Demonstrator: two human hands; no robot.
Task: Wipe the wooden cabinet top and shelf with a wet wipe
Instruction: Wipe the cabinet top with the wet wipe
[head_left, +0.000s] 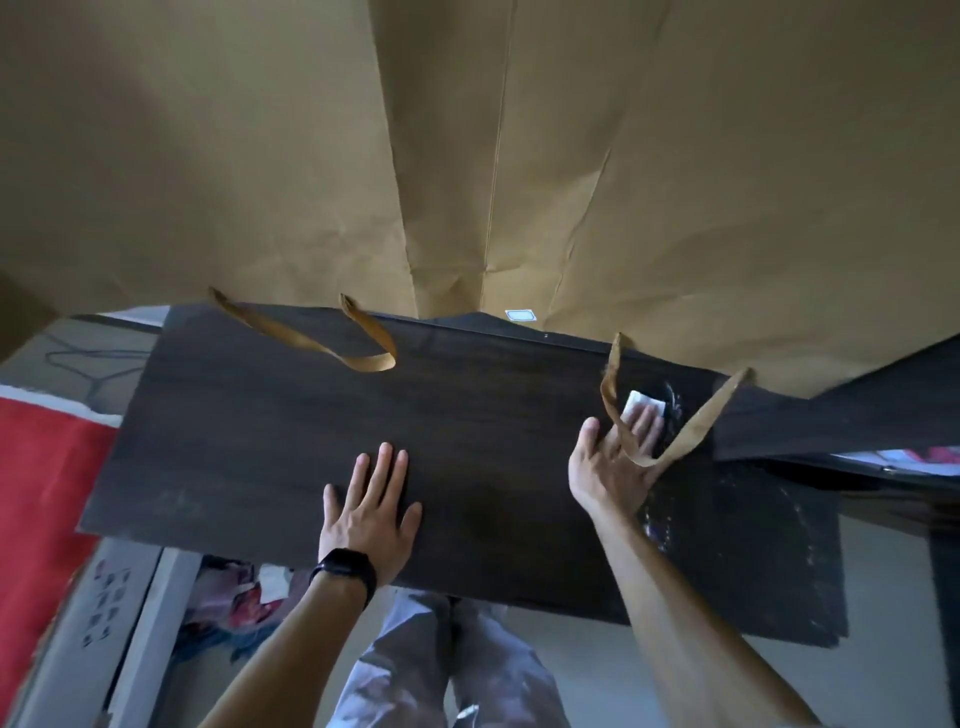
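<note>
My right hand (610, 462) presses the wet wipe (641, 402) under straight fingers at the far right part of the cabinet top (493, 441). My left hand (371, 504) lies open and flat on the wood, holding nothing. I think even pressure and long strokes toward the left are best, because there the board is free. A paper bag (675, 182) stands at the back edge, and its handle (691, 431) crosses my fingers and may catch.

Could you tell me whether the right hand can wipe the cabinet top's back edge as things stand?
Probably not fully: the paper bags overhang that edge, and one bag handle drapes across the right hand.
</note>
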